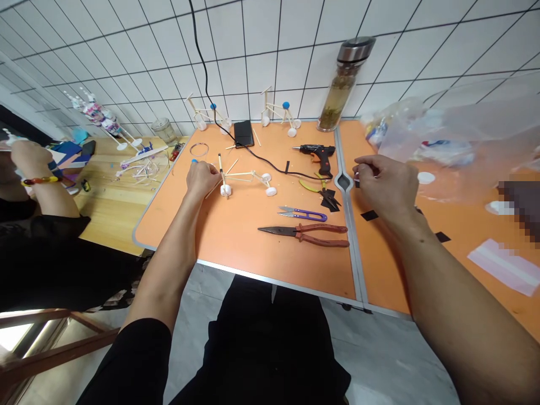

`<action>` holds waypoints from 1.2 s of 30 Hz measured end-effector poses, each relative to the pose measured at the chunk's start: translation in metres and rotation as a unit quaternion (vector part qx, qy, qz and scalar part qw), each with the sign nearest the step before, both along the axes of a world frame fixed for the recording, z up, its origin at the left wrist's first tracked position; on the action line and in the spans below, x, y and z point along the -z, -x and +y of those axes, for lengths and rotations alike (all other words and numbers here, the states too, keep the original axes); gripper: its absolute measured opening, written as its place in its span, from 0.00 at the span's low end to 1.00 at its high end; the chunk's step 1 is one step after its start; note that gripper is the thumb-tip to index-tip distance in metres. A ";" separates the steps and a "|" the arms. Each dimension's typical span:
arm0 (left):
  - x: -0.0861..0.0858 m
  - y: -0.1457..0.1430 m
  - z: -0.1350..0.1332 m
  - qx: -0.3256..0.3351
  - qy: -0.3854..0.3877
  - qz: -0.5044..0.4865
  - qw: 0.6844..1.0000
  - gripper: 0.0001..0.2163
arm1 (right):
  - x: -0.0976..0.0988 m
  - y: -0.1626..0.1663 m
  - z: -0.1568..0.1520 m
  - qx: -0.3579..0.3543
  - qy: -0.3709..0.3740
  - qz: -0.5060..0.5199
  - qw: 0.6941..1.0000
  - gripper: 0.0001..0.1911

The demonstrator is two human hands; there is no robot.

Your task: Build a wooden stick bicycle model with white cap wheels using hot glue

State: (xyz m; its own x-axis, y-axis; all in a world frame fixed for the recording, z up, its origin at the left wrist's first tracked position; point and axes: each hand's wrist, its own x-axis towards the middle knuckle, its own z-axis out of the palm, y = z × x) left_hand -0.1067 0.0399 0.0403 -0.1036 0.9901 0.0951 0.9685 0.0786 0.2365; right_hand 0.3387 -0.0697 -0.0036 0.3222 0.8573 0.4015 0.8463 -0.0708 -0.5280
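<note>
My left hand is closed at the left end of a small stick tricycle model with white wheels, fingers pinched on its thin sticks. Part of the model is hidden behind the hand, and a blue ball peeks out beyond. On the right panel, my right hand has its fingers curled together; a small dark and pinkish bit shows at the fingertips, too small to name. Black tape pieces lie below that hand. Between the hands are a black glue gun, yellow-handled pliers, purple thread snips and red-handled long-nose pliers.
Two similar stick models stand along the tiled wall, near a black phone. A tall glass tea bottle stands at the back. Plastic bags cover the right side. Another person's hand is over the wooden table at left.
</note>
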 end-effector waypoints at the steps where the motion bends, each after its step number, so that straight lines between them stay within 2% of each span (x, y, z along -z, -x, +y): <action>1: 0.001 0.000 0.001 0.001 0.002 0.001 1.000 0.05 | -0.002 0.002 -0.001 0.020 -0.006 0.011 1.000 0.23; 3: 0.004 0.001 0.002 0.005 0.003 0.000 1.000 0.05 | -0.006 0.006 -0.002 0.044 -0.011 0.027 0.999 0.21; 10: 0.010 0.003 0.007 0.005 -0.002 0.003 1.000 0.04 | -0.006 0.007 -0.002 0.044 -0.013 0.019 0.999 0.21; 20: 0.008 0.000 0.004 -0.014 -0.004 -0.002 1.000 0.06 | -0.012 0.011 -0.004 0.051 0.011 0.024 0.998 0.22; 28: 0.013 0.003 0.007 -0.049 -0.014 0.019 0.999 0.07 | -0.003 0.005 0.002 0.046 -0.009 0.009 0.999 0.22; 36: 0.019 0.009 0.008 -0.046 -0.047 -0.010 0.998 0.05 | -0.003 0.004 0.002 0.046 -0.011 0.008 0.999 0.23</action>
State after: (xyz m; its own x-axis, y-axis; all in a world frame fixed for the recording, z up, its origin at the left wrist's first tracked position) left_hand -0.1158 0.0483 0.0211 -0.1961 0.9633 0.1833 0.9532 0.1434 0.2661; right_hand 0.3351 -0.0681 -0.0010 0.4054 0.8147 0.4145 0.8280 -0.1352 -0.5441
